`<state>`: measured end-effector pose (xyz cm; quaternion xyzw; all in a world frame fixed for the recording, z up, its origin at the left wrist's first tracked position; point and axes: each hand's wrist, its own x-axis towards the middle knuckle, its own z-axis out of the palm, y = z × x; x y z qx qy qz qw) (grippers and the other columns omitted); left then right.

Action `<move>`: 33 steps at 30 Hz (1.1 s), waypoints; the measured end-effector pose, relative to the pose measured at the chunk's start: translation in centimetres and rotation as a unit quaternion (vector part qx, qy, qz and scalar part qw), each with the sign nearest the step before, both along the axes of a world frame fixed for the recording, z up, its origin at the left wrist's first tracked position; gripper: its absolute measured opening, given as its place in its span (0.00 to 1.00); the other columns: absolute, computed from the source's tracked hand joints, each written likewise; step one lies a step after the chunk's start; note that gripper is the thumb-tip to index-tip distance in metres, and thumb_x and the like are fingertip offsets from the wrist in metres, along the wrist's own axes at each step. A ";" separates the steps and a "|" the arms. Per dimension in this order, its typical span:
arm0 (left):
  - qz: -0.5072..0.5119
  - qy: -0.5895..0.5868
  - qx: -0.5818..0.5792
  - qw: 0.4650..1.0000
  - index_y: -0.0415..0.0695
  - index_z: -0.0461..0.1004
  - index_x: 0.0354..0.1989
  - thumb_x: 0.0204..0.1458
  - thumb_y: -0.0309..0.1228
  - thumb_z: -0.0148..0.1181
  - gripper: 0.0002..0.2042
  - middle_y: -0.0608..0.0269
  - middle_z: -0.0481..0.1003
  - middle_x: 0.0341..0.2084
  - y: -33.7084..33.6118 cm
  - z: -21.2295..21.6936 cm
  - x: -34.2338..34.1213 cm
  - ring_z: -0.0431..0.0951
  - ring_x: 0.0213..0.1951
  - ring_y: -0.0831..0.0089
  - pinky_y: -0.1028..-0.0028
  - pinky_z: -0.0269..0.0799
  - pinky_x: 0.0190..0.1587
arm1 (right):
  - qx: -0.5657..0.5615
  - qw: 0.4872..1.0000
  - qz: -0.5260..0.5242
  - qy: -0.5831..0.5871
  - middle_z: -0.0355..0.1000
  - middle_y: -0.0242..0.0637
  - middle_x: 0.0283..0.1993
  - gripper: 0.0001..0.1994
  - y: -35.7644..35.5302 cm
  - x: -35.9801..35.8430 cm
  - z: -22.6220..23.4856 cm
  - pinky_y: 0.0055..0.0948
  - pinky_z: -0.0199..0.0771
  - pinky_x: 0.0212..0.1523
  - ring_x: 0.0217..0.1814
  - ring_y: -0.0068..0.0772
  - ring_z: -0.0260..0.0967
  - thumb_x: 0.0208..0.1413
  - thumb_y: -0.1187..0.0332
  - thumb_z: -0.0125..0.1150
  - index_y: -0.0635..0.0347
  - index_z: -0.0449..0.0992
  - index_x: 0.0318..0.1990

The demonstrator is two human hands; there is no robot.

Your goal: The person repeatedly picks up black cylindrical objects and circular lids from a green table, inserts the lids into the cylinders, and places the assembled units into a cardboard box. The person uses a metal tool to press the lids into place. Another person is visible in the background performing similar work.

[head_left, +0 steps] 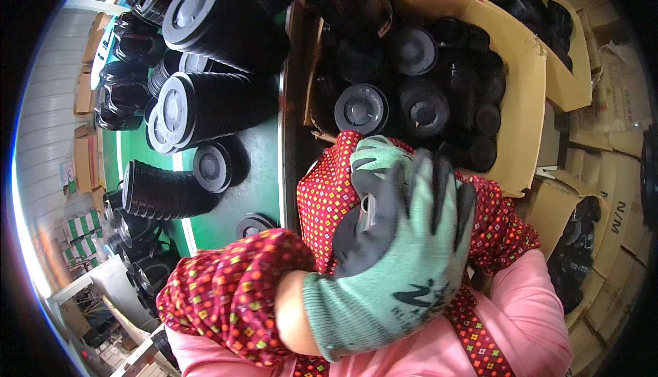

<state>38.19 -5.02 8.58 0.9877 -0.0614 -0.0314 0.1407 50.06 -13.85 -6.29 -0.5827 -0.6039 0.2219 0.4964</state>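
Up close, the left hand (397, 253) in a knit green glove with a dark rubbery palm is wrapped tight over the right hand (375, 161), fingers curled around it; something small and shiny sits between them, can't tell what. The right hand's grip is hidden. Past them, an open cardboard box (524, 68) is full of round black plastic pots. On the green table (260, 178), ribbed stacks of pots (205, 106) lie sideways.
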 end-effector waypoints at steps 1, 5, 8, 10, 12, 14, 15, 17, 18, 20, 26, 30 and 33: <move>0.016 0.002 -0.007 1.000 0.26 0.72 0.63 0.59 0.37 0.51 0.29 0.23 0.69 0.63 0.4 0.0 -0.4 0.67 0.66 0.27 0.32 0.63 0.66 | 0.001 0.999 -0.025 -0.039 0.74 0.43 0.52 0.13 0.3 -0.7 -0.6 0.49 0.67 0.64 0.57 0.50 0.71 0.66 0.64 0.57 0.61 0.75 0.52; -0.026 0.064 0.093 0.993 0.22 0.61 0.69 0.56 0.41 0.65 0.39 0.24 0.67 0.62 5.0 -0.2 -1.5 0.72 0.62 0.32 0.52 0.72 0.66 | -0.021 0.991 -0.077 -0.106 0.74 0.43 0.46 0.12 0.7 -1.0 -0.6 0.49 0.67 0.54 0.49 0.51 0.71 0.64 0.61 0.58 0.60 0.77 0.47; 0.124 0.173 -0.116 0.970 0.28 0.59 0.72 0.61 0.37 0.62 0.35 0.32 0.72 0.59 7.8 -2.6 -2.9 0.79 0.56 0.41 0.57 0.79 0.56 | -0.134 0.978 -0.065 -0.145 0.75 0.45 0.46 0.19 -0.5 -0.5 4.9 0.49 0.67 0.51 0.46 0.51 0.71 0.58 0.64 0.64 0.64 0.77 0.54; 0.103 0.196 -0.221 0.950 0.32 0.68 0.66 0.61 0.32 0.59 0.26 0.37 0.79 0.49 10.5 -4.7 -2.9 0.82 0.48 0.41 0.55 0.79 0.51 | -0.167 0.968 -0.067 -0.172 0.74 0.44 0.46 0.25 -1.7 -0.7 7.2 0.48 0.67 0.49 0.45 0.49 0.71 0.57 0.63 0.65 0.67 0.76 0.59; 0.043 0.109 -0.310 0.943 0.34 0.77 0.54 0.60 0.31 0.57 0.17 0.40 0.81 0.38 11.9 -8.7 -2.8 0.83 0.42 0.39 0.53 0.78 0.46 | -0.220 0.955 -0.037 -0.196 0.76 0.47 0.51 0.30 -2.4 -0.5 9.7 0.47 0.68 0.46 0.44 0.50 0.72 0.53 0.66 0.67 0.69 0.73 0.63; 0.003 -0.053 -0.320 0.946 0.39 0.77 0.50 0.56 0.33 0.63 0.16 0.43 0.80 0.35 12.6 -15.5 -2.2 0.82 0.37 0.42 0.56 0.78 0.41 | -0.271 0.928 -0.003 -0.255 0.74 0.48 0.46 0.33 -1.5 -0.6 12.1 0.43 0.69 0.43 0.40 0.46 0.71 0.53 0.60 0.69 0.73 0.73 0.63; -0.003 -0.065 -0.334 0.940 0.39 0.78 0.49 0.55 0.35 0.63 0.16 0.44 0.80 0.35 12.5 -16.9 -1.7 0.81 0.38 0.42 0.55 0.77 0.42 | -0.310 0.904 0.015 -0.294 0.73 0.49 0.44 0.34 -0.9 -0.9 13.2 0.42 0.69 0.42 0.39 0.44 0.71 0.53 0.58 0.69 0.74 0.72 0.62; -0.011 -0.034 -0.346 0.938 0.40 0.78 0.47 0.52 0.38 0.63 0.18 0.45 0.80 0.36 12.6 -17.3 -0.1 0.81 0.40 0.42 0.54 0.77 0.45 | -0.285 0.901 0.024 -0.326 0.72 0.47 0.41 0.33 -0.6 -0.4 12.9 0.42 0.68 0.41 0.37 0.43 0.71 0.55 0.56 0.68 0.75 0.73 0.61; -0.032 -0.077 -0.357 0.930 0.39 0.78 0.46 0.51 0.41 0.63 0.19 0.47 0.80 0.36 12.4 -17.0 0.4 0.81 0.39 0.43 0.54 0.77 0.44 | -0.270 0.909 0.014 -0.315 0.73 0.47 0.40 0.32 -1.1 0.1 12.5 0.42 0.68 0.41 0.37 0.44 0.71 0.55 0.57 0.68 0.75 0.73 0.61; 0.001 -0.065 -0.268 0.961 0.39 0.78 0.46 0.52 0.40 0.65 0.19 0.47 0.79 0.43 11.8 -14.2 0.0 0.79 0.45 0.46 0.56 0.75 0.48 | -0.303 0.922 0.039 -0.238 0.75 0.46 0.38 0.31 -1.3 1.5 12.6 0.43 0.69 0.41 0.38 0.47 0.74 0.55 0.58 0.69 0.73 0.74 0.60; -0.004 -0.160 -0.175 0.971 0.40 0.81 0.40 0.39 0.32 0.78 0.18 0.52 0.80 0.39 9.1 -5.8 -2.3 0.81 0.41 0.49 0.55 0.79 0.44 | -0.130 0.980 0.113 -0.100 0.80 0.47 0.46 0.15 -1.5 7.1 8.6 0.41 0.78 0.52 0.46 0.44 0.78 0.65 0.64 0.64 0.62 0.82 0.54; 0.033 -0.148 -0.180 0.972 0.41 0.83 0.42 0.44 0.34 0.77 0.17 0.54 0.81 0.42 7.0 -6.1 -3.3 0.82 0.42 0.53 0.60 0.81 0.44 | -0.212 0.954 0.131 0.168 0.80 0.46 0.57 0.18 2.6 7.9 2.9 0.37 0.76 0.59 0.56 0.34 0.77 0.69 0.62 0.62 0.64 0.80 0.59; 0.029 -0.130 -0.176 0.975 0.43 0.84 0.42 0.42 0.35 0.77 0.17 0.57 0.80 0.43 7.0 -6.2 -3.5 0.82 0.42 0.55 0.60 0.80 0.44 | -0.079 0.909 0.137 0.385 0.80 0.39 0.58 0.15 7.5 2.6 1.6 0.32 0.72 0.66 0.63 0.25 0.73 0.75 0.67 0.53 0.66 0.79 0.59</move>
